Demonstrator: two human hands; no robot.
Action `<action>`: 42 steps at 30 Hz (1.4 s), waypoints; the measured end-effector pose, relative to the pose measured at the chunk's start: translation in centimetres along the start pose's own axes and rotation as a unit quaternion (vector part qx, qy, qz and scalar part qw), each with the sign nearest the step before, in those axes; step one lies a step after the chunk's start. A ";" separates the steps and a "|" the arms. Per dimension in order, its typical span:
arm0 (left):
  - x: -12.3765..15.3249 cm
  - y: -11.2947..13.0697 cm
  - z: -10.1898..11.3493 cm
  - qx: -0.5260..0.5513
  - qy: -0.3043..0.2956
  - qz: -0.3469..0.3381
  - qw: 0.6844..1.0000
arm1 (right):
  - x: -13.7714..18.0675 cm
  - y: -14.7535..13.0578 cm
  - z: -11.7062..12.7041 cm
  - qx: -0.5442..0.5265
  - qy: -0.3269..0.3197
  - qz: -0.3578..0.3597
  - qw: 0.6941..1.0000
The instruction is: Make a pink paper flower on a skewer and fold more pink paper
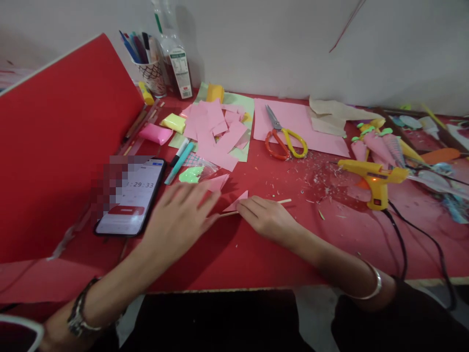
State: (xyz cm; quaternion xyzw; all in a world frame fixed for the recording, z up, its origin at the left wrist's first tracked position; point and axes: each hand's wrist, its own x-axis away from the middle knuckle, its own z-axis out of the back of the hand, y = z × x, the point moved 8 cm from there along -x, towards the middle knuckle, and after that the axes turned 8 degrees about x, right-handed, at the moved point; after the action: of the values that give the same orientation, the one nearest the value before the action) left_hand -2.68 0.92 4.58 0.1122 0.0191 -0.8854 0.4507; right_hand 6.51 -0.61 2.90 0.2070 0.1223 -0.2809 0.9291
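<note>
My right hand [269, 217], its fingers pressed together, holds a small folded piece of pink paper [240, 199] down on the red tabletop. A thin pale stick [285, 201] runs beneath that hand and shows on both sides of it. My left hand [183, 210] is slightly blurred, with its fingers spread and nothing in them. Its thumb lies close to the stick's left end; whether they touch I cannot tell. Just beyond the left fingers is another folded pink paper [219, 182], partly hidden, beside a bag with a bright green lump [191, 174].
Yellow-and-red-handled scissors [281, 139] lie on a pink sheet [262, 115] near cut pink papers [208, 127]. A yellow glue gun [377, 181] with a black cord stands right. A phone [134, 200], a red board [69, 146], a pen cup [152, 78] and a bottle [179, 73] are left.
</note>
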 end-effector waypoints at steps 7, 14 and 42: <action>1.9 -6.3 2.2 -0.042 0.072 0.210 0.974 | 0.2 0.2 -0.4 -0.028 0.004 -0.008 1.000; 1.7 -5.7 2.1 0.000 0.083 0.181 0.980 | 0.3 0.4 -0.4 -0.045 -0.004 -0.013 0.999; 0.7 -1.5 0.6 0.001 0.041 0.022 0.999 | 0.4 0.6 -0.5 -0.064 -0.013 -0.023 0.998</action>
State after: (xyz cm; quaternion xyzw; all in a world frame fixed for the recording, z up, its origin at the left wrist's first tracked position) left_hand -4.43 1.19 4.89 0.1496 0.0340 -0.8699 0.4687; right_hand 7.13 -0.12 2.46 0.1406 0.1324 -0.2962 0.9354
